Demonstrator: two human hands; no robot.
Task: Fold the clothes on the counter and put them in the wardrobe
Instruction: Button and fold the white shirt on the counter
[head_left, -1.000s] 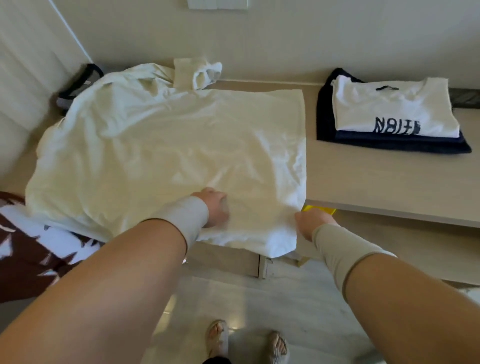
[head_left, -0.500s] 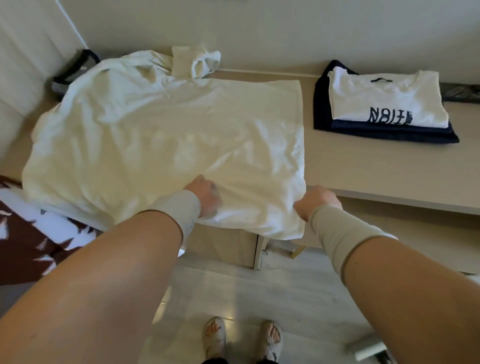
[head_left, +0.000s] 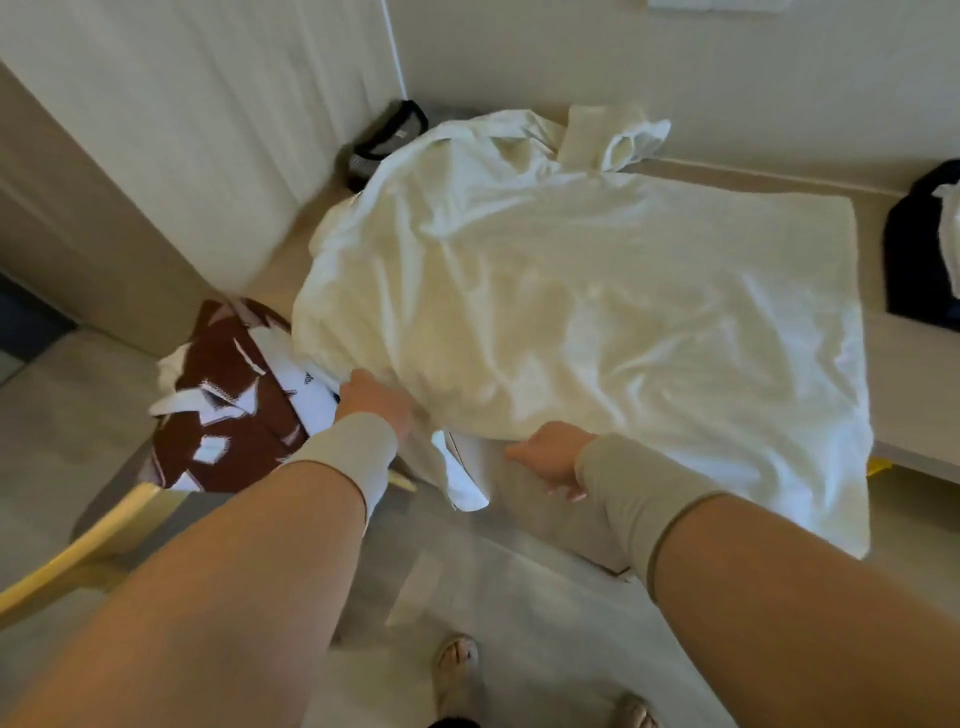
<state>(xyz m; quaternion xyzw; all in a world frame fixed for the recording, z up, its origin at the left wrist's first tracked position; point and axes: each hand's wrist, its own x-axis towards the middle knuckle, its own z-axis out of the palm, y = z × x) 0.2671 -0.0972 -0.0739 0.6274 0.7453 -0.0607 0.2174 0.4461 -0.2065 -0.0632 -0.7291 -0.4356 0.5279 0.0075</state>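
The cream shirt (head_left: 571, 322) spread over the counter's (head_left: 893, 358) left end and draping off its front edge looks light and limp, so my left hand (head_left: 376, 402) grips its near-left hem, my right hand (head_left: 550, 457) hangs loose below the front hem, by the pale wall (head_left: 571, 57).

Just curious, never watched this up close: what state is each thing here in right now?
Large cream-white cotton garment: unfolded, spread wrinkled over the counter, front edge hanging off.
Brown-and-white patterned cloth: crumpled, unfolded, beside the garment.
Dark navy clothing: at the right edge, mostly cut off.
Left hand: at the garment's left edge; grip unclear.
Right hand: relaxed, under the front edge.
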